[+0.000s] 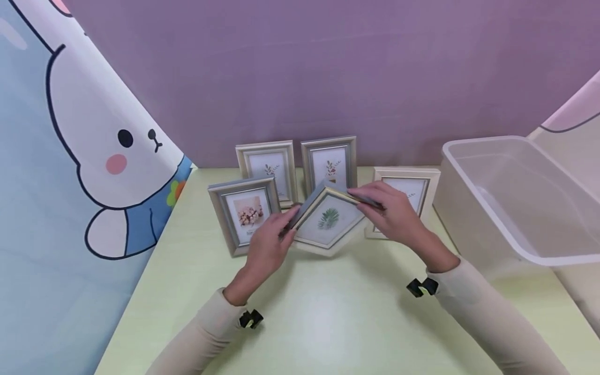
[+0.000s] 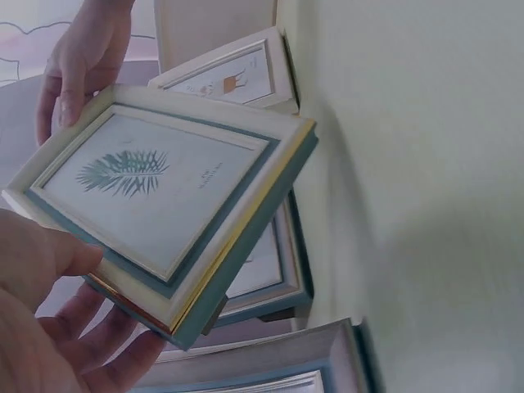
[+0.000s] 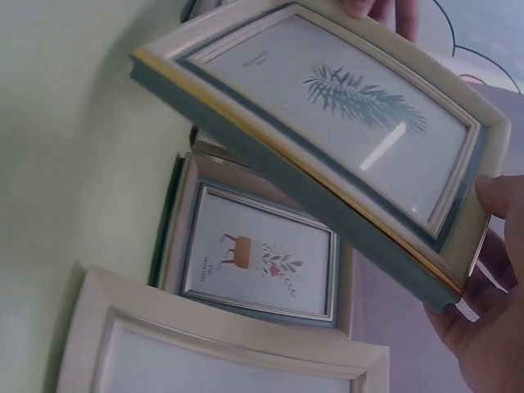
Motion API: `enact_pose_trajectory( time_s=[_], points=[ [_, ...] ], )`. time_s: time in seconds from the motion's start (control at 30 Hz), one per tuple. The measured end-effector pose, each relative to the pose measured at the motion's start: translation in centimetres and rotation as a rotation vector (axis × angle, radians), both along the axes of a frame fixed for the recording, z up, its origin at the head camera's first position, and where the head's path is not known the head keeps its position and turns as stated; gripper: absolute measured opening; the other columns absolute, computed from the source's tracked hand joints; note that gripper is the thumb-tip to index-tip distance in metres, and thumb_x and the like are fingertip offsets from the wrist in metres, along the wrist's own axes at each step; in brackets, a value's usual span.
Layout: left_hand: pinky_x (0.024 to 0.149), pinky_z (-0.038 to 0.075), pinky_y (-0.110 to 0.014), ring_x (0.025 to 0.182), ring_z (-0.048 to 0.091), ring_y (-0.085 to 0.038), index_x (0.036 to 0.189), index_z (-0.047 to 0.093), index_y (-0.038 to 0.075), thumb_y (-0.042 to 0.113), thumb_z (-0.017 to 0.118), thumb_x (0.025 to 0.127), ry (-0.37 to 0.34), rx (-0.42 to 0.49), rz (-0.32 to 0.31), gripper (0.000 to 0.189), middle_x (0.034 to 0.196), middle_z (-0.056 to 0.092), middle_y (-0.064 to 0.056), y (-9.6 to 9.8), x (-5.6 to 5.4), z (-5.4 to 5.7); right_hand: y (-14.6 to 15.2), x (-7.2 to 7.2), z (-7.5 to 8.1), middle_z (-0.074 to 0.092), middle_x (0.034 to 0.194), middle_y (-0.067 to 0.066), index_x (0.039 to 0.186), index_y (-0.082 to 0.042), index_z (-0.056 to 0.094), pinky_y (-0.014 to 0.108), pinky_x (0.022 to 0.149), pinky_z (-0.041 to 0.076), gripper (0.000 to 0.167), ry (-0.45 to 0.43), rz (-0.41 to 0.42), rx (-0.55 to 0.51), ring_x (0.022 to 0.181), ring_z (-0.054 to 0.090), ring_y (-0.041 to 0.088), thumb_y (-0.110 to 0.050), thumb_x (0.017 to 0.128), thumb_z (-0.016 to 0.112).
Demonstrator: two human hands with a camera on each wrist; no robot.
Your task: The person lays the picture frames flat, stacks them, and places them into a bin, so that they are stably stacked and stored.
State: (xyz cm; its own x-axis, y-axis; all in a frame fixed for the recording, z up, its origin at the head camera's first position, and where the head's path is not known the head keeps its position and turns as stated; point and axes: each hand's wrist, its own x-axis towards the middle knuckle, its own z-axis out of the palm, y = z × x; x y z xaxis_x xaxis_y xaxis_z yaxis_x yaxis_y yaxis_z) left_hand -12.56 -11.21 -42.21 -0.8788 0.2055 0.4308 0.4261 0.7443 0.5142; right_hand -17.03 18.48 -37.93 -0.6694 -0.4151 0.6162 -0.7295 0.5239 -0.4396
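A picture frame (image 1: 329, 221) with a green leaf print is held above the table between both hands, tilted with one corner toward the back. My left hand (image 1: 268, 245) grips its left edge; the left wrist view shows the thumb (image 2: 78, 255) on the front and fingers curled beneath. On the opposite edge, my right hand (image 1: 396, 213) holds it likewise, thumb (image 3: 497, 195) in front and fingers behind. Behind stand a beige frame (image 1: 240, 151) and a grey-brown frame (image 1: 351, 151). A frame with a flower photo (image 1: 220, 208) is near the left hand, and a cream frame (image 1: 428, 192), partly hidden, near the right.
A translucent plastic bin (image 1: 487, 219) stands at the right of the pale green table (image 1: 319, 323). A purple backdrop (image 1: 328, 67) rises behind the frames. On the left hangs a blue cloth (image 1: 42, 250) with a cartoon rabbit.
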Motion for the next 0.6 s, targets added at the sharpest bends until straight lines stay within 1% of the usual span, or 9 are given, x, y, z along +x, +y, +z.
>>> enact_pose_trajectory(
  time_s=[0.13, 0.17, 0.27, 0.33, 0.4, 0.43, 0.5, 0.53, 0.6],
  points=[
    [0.053, 0.045, -0.024, 0.08, 0.066, -0.02, 0.145, 0.059, 0.023, 0.014, 0.074, 0.093, 0.041, -0.065, -0.006, 0.055, 0.116, 0.071, -0.009, -0.1, 0.2, 0.6, 0.5, 0.5, -1.1, 0.072, 0.106, 0.01, 0.124, -0.008, 0.072, 0.027, 0.059, 0.046, 0.039, -0.008, -0.003, -0.009, 0.083, 0.058, 0.012, 0.001, 0.086, 0.076],
    [0.052, 0.043, -0.023, 0.079, 0.064, -0.019, 0.145, 0.059, 0.024, 0.013, 0.073, 0.094, 0.045, -0.078, -0.01, 0.054, 0.115, 0.071, -0.008, -0.1, 0.2, 0.7, 0.7, 0.6, -1.4, 0.072, 0.106, 0.01, 0.124, -0.008, 0.072, 0.027, 0.059, 0.046, 0.04, -0.013, -0.001, -0.012, 0.082, 0.057, 0.011, 0.001, 0.086, 0.076],
    [0.058, 0.046, -0.027, 0.081, 0.063, -0.022, 0.144, 0.06, 0.024, 0.01, 0.07, 0.095, 0.036, -0.11, -0.032, 0.052, 0.116, 0.071, -0.008, 0.1, 0.2, 1.2, 1.1, 0.8, -2.4, 0.072, 0.106, 0.01, 0.126, -0.008, 0.07, 0.026, 0.06, 0.05, 0.044, -0.02, 0.012, -0.03, 0.081, 0.057, 0.008, 0.003, 0.084, 0.076],
    [0.063, 0.048, -0.03, 0.085, 0.063, -0.023, 0.143, 0.061, 0.023, 0.008, 0.068, 0.096, 0.045, -0.135, -0.051, 0.05, 0.115, 0.071, -0.008, 0.1, 0.0, 1.6, 1.3, 1.0, -3.1, 0.072, 0.108, 0.011, 0.129, -0.006, 0.069, 0.022, 0.064, 0.052, 0.047, -0.026, 0.023, -0.047, 0.082, 0.059, 0.007, 0.005, 0.083, 0.076],
    [0.066, 0.048, -0.031, 0.085, 0.063, -0.023, 0.141, 0.062, 0.022, 0.006, 0.066, 0.095, 0.088, -0.158, -0.079, 0.049, 0.113, 0.071, -0.008, 0.2, -0.1, 1.8, 1.4, 1.2, -3.7, 0.072, 0.108, 0.011, 0.131, -0.005, 0.066, 0.019, 0.067, 0.054, 0.051, -0.037, 0.03, -0.059, 0.083, 0.063, 0.009, 0.007, 0.082, 0.076],
    [0.065, 0.046, -0.03, 0.083, 0.063, -0.022, 0.14, 0.063, 0.021, 0.005, 0.066, 0.094, 0.121, -0.172, -0.092, 0.049, 0.112, 0.072, -0.008, 0.2, -0.3, 1.9, 1.5, 1.3, -3.9, 0.072, 0.107, 0.012, 0.133, -0.005, 0.065, 0.02, 0.068, 0.056, 0.053, -0.046, 0.03, -0.061, 0.083, 0.064, 0.01, 0.007, 0.082, 0.076],
    [0.06, 0.04, -0.027, 0.078, 0.061, -0.02, 0.138, 0.065, 0.02, 0.002, 0.067, 0.093, 0.192, -0.205, -0.11, 0.049, 0.108, 0.072, -0.008, 0.2, -0.5, 2.1, 1.5, 1.5, -4.4, 0.071, 0.105, 0.012, 0.135, -0.003, 0.063, 0.024, 0.068, 0.059, 0.055, -0.06, 0.031, -0.062, 0.082, 0.067, 0.013, 0.008, 0.082, 0.076],
    [0.059, 0.036, -0.026, 0.077, 0.06, -0.019, 0.137, 0.066, 0.02, 0.001, 0.067, 0.091, 0.22, -0.221, -0.113, 0.05, 0.107, 0.072, -0.007, 0.2, -0.6, 2.2, 1.6, 1.6, -4.6, 0.071, 0.104, 0.012, 0.135, -0.003, 0.061, 0.029, 0.067, 0.061, 0.057, -0.066, 0.032, -0.061, 0.08, 0.068, 0.015, 0.008, 0.082, 0.076],
    [0.06, 0.032, -0.026, 0.078, 0.061, -0.018, 0.138, 0.065, 0.022, 0.0, 0.068, 0.091, 0.232, -0.254, -0.117, 0.052, 0.107, 0.071, -0.006, 0.2, -0.6, 2.5, 1.6, 1.7, -5.0, 0.07, 0.1, 0.012, 0.137, -0.001, 0.059, 0.037, 0.066, 0.063, 0.059, -0.076, 0.035, -0.063, 0.078, 0.069, 0.018, 0.008, 0.081, 0.077]
  ],
)
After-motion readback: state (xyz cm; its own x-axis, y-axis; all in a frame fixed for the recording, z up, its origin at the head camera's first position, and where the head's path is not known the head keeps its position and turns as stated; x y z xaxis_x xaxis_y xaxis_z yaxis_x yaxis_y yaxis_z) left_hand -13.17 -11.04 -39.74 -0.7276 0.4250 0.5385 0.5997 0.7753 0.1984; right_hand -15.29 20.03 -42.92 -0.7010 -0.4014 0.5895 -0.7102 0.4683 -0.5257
